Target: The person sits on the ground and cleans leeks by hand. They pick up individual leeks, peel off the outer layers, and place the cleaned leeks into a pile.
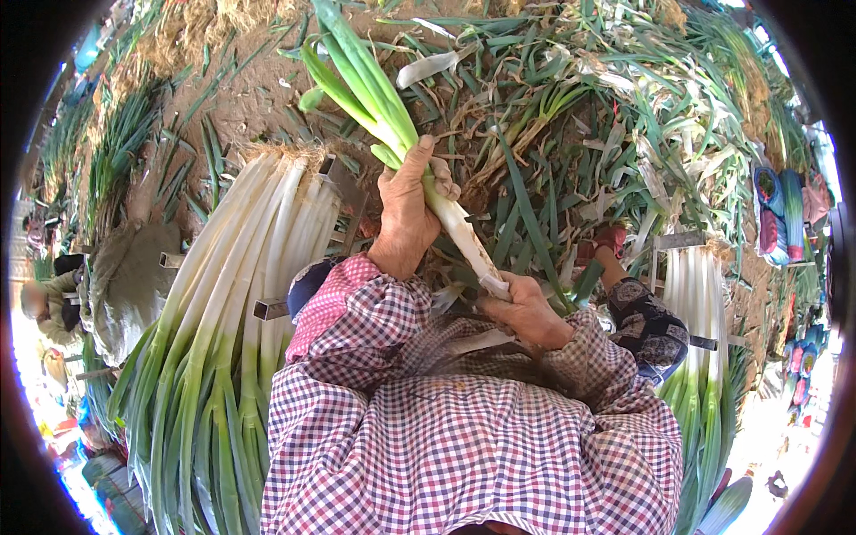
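A single long green onion (461, 227) slants across the middle of the view, its green leaves pointing up and away. My left hand (408, 207) is wrapped around the stalk just below where the leaves fan out. At the lower end of the white shank, my right hand (525, 311) grips it, so the root tip is hidden. Loose, brownish outer skin shows along the shank between the hands. Beneath my right hand, a pale strip of peel (478, 341) lies over my lap. To my left rests a bundle of peeled green onions (247, 241), roots facing away from me.
Square metal tubing (271, 309) juts out beside the left bundle. A smaller green onion bundle (695, 301) lies on a metal rack at right. Trimmed leaves and peelings (602, 134) cover the ground ahead. Another person (57, 301) is at the far left.
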Motion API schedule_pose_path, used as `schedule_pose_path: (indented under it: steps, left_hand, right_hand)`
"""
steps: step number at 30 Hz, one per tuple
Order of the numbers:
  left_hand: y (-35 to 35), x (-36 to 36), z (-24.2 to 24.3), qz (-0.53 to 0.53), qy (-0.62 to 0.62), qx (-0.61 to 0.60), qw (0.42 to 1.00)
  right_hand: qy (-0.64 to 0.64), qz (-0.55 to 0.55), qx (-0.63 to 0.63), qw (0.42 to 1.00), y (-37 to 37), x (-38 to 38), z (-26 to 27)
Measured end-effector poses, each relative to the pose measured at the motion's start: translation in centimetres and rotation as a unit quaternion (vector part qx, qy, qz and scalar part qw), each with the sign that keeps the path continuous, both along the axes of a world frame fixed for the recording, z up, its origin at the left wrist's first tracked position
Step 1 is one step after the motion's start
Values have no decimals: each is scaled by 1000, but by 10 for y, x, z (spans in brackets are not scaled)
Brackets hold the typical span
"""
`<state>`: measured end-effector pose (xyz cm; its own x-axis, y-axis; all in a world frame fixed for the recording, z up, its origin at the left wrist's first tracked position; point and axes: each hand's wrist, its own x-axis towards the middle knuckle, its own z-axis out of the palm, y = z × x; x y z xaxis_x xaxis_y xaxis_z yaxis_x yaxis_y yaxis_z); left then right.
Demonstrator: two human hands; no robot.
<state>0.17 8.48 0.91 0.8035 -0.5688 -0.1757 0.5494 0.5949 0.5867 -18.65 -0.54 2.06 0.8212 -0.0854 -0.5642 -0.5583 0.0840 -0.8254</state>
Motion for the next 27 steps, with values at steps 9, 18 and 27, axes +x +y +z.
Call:
schedule_pose_path:
  steps: [9, 18, 27]
  left_hand:
    - [-15, -59, -19, -187, -135, 93, 969]
    - [17, -10, -3, -84, -59, 19, 994]
    - [14, -13, 2, -103, -20, 10, 994]
  right_hand:
    - [-167, -20, -308, 936, -19, -1, -28]
    - [-152, 56, -487, 858, -31, -31, -8]
    - [-361, -17, -531, 766, -7, 63, -7]
